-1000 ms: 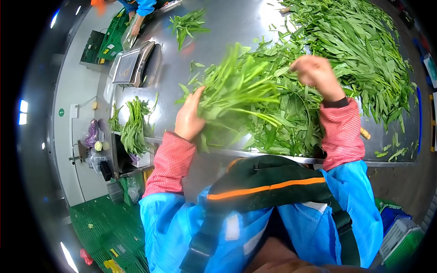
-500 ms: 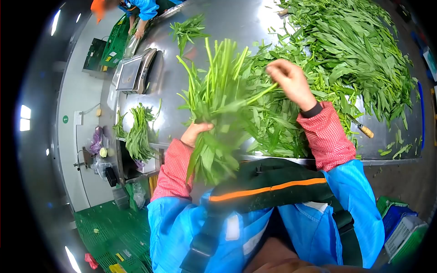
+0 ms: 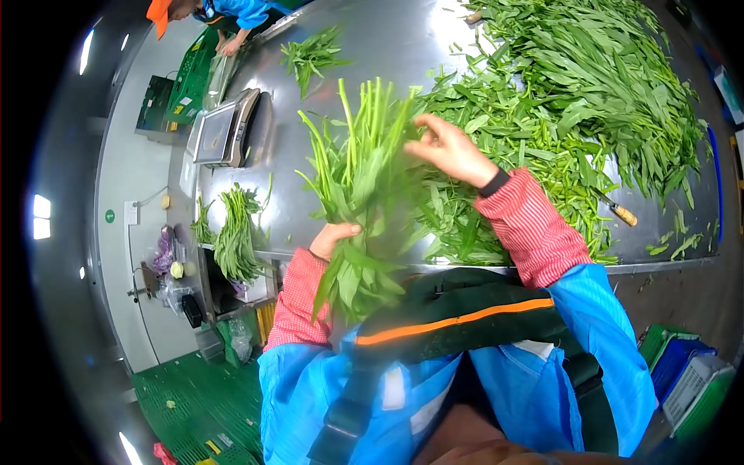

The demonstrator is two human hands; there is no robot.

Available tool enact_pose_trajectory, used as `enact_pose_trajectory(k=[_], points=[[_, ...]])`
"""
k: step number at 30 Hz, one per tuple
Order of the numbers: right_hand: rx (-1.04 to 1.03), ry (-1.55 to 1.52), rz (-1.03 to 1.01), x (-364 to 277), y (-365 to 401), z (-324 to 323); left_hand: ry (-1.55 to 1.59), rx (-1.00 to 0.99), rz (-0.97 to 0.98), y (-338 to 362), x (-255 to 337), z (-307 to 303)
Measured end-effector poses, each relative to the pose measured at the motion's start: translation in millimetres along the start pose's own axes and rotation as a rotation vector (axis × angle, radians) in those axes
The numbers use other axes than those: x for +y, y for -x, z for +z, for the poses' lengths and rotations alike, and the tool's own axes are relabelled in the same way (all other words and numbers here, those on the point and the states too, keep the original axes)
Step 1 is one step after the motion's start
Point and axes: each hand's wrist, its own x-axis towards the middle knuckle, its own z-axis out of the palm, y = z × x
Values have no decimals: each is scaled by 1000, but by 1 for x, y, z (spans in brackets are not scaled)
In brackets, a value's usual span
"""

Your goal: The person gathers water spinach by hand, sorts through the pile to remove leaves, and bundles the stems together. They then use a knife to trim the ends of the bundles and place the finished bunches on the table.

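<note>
My left hand (image 3: 336,239) is wrapped round a bunch of leafy greens (image 3: 358,182) that looks like water spinach, held over the table's near edge. The cut stem ends point up and away, and leaves hang below the fist. At the right side of the stems is my right hand (image 3: 449,151), its bent fingers apart, the fingertips slightly blurred by the bunch. No stem shows clearly between them. Under and beyond this hand, loose greens (image 3: 465,209) spread over the metal table.
A large heap of greens (image 3: 604,70) covers the far right. A knife with a wooden handle (image 3: 624,215) lies beside it. Small bunches (image 3: 236,232) and a weighing scale (image 3: 226,128) are on the left. Another person (image 3: 232,39) handles a clear bag near a green crate (image 3: 194,74).
My right hand has moved left to the bunch; the single stem it held out to the right no longer shows there. My left hand keeps the bunch in nearly the same place.
</note>
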Motion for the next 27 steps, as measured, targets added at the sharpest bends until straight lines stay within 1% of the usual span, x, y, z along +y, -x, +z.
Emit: enact_pose_trajectory(k=[1,2,4,5,6,8,10,11,12,13,14,16,17,18,20,21,22,24,25,27], points=[[55,4,-61,4,-8,-3,128,-185,-44,-7,-7,-19],[105,8,-122,8,-13,-5,124,-213,-55,-12,-19,-36],[288,-142,-17,-16,-9,-30,154,-263,-61,-10,-26,-42],[426,-91,115,-6,-15,-49,185,-289,-56,-8,-29,-42],[493,-399,267,-15,-9,-65,195,-263,-73,-5,-32,-46],[384,117,35,25,-4,-84,212,-216,-100,-2,-34,-58],[345,1089,-180,-1,30,-69,311,-365,-30,-5,-31,-46],[208,1036,-152,-8,38,-63,280,-317,-25,-1,-23,-33],[6,934,-5,-23,42,-57,248,-269,-20,0,-18,-26],[-110,573,80,-19,42,-50,246,-291,-76,-2,-15,-29],[-219,209,159,-8,41,-42,89,-254,-47,-5,-15,-29],[-463,-678,75,45,25,-32,-226,-175,18,-8,0,-3],[-373,-993,145,82,18,-16,-352,-282,69,-19,4,7],[-148,-1018,84,32,16,-12,-509,-260,166,-22,5,26],[-129,-1162,165,53,5,-14,-608,-228,133,-26,7,59],[-209,-1344,163,42,5,-15,-828,-224,251,-39,-4,62],[-243,-1436,179,46,2,-15,-1045,-218,373,-56,-16,62],[-186,-1469,183,46,3,-17,-1323,-151,499,-69,-28,60],[-192,-1480,188,51,3,-18,-1385,-92,500,-68,-30,60],[-208,-1502,202,64,3,-21,-1273,-19,332,-63,-23,64]])
